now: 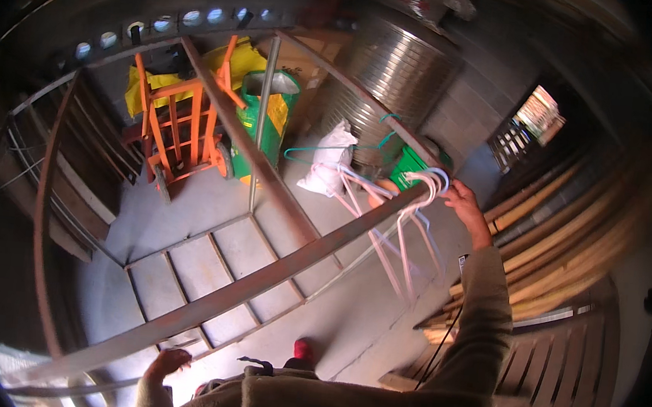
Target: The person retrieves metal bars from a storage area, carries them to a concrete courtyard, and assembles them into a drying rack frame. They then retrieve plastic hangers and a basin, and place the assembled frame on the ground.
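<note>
My right hand (466,205) is at the end of a brown metal rail (257,279), its fingers bent against the hooks of several clothes hangers (418,187). These pink, white and blue hangers are bunched together and hang below the rail. A teal hanger (307,151) hangs farther back, off the rear bar of the same frame. Down at the lower left, my left hand (170,362) is held just below the rail, fingers loosely bent and apart, with nothing visible in it.
The metal frame has a grid base (217,252) on the floor. Behind it stand an orange hand truck (182,125), a green-and-yellow sack (271,117), a white bag (331,161), a green container (409,166) and a ribbed metal tank (392,70). Wooden poles (562,247) and a slatted pallet (551,378) lie right.
</note>
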The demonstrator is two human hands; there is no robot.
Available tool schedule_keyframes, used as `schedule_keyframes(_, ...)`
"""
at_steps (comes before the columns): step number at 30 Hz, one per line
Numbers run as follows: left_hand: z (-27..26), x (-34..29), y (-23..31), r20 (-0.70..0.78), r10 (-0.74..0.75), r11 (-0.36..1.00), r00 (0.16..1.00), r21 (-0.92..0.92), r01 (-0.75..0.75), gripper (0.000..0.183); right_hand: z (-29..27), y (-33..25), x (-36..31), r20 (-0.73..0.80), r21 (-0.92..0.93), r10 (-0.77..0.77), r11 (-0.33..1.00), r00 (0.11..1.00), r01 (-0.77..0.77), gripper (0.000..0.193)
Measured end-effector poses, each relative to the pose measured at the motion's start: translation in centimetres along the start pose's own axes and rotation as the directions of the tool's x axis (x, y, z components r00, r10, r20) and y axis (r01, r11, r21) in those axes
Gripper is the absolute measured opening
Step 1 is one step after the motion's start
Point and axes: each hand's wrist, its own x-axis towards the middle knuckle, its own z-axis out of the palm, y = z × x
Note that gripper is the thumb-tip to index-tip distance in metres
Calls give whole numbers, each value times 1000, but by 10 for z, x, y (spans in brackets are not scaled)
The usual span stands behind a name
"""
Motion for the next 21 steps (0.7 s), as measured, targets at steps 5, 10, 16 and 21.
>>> schedule_keyframes(5,81,52,204,52,693,708,719,138,-692,47,50,4,121,236,-237,-629,702,741,671,43)
schedule_keyframes(10,137,52,357,114,488,858,865,-243,-452,74,90,-26,135,514,255,-432,902,741,349,32)
schedule_keyframes(16,161,61,426,218,487,871,846,-194,-452,31,73,-44,130,346,497,-443,834,827,239,24)
schedule_keyframes(21,188,79,467,289,706,708,647,-286,-645,34,26,-31,118,146,393,-276,897,950,200,20)
